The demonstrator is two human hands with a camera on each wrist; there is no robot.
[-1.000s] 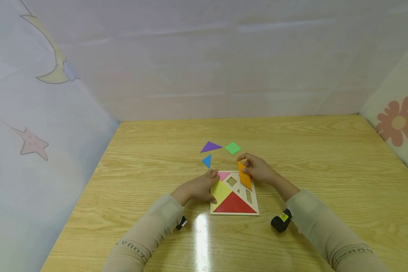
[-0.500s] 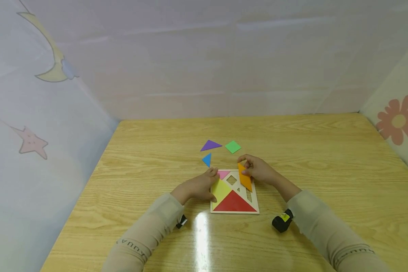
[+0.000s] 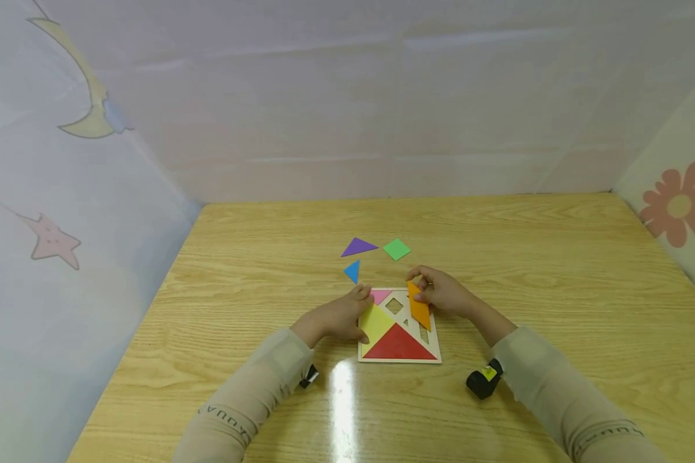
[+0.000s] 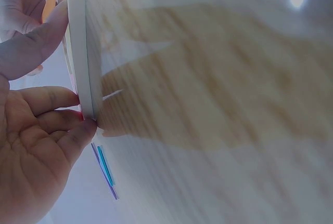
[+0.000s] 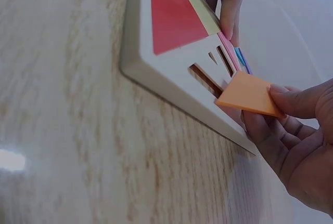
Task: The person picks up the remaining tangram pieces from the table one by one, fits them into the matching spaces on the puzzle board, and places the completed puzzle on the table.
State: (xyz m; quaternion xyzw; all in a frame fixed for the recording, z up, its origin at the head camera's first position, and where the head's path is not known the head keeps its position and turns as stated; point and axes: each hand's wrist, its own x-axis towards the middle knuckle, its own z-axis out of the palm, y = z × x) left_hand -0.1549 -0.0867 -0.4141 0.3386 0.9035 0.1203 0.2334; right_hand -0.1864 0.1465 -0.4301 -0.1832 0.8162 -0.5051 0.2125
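A square tangram board [image 3: 402,361] lies on the table with red [image 3: 399,344], yellow [image 3: 375,325] and pink [image 3: 380,296] pieces in it. Diamond-shaped, small triangular and slanted cutouts show on its right side. My left hand [image 3: 342,316] holds the board's left edge, thumb toward the near side and fingertips at the far corner. Between thumb and fingers, my right hand [image 3: 447,294] pinches an orange parallelogram piece [image 5: 250,93], tilted over the board's right part. In the right wrist view its lower corner is beside the slanted cutout; contact is unclear.
Beyond the board lie a purple triangle [image 3: 358,247], a green square [image 3: 397,249] and a blue triangle [image 3: 352,272]. The wooden table [image 3: 237,270] meets printed cloth walls at the back and sides. A black wrist device [image 3: 484,379] is by the right sleeve.
My right hand has shifted slightly toward the near side and right with the orange piece, which now covers more of the slanted cutout. The left hand keeps its place on the board.
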